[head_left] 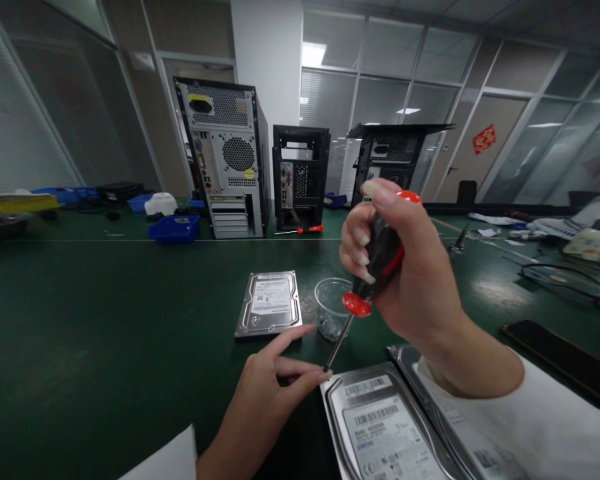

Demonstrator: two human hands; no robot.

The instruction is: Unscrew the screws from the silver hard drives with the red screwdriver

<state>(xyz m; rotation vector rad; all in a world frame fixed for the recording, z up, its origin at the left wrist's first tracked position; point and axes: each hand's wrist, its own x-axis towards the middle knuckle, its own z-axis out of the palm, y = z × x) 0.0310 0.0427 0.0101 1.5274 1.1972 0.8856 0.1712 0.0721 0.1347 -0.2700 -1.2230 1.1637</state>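
My right hand (405, 273) is wrapped round the red-and-black handle of a screwdriver (375, 263), held nearly upright above the green table. Its shaft slants down to the far-left corner of a hard drive (380, 427) lying right in front of me. My left hand (270, 393) pinches its thumb and fingers together at the screwdriver tip; what they hold is too small to see. A second hard drive (271, 303) lies flat further back, with a clear plastic cup (331, 307) beside it on the right. Another drive (450, 407) lies partly under my right forearm.
Three computer towers (227, 157) (300, 177) (390, 160) stand at the back of the green table (105, 320). A spare screwdriver (303, 230) lies before them. Blue bins (174, 229) sit back left. A dark phone (560, 357) and cables (560, 277) lie at the right.
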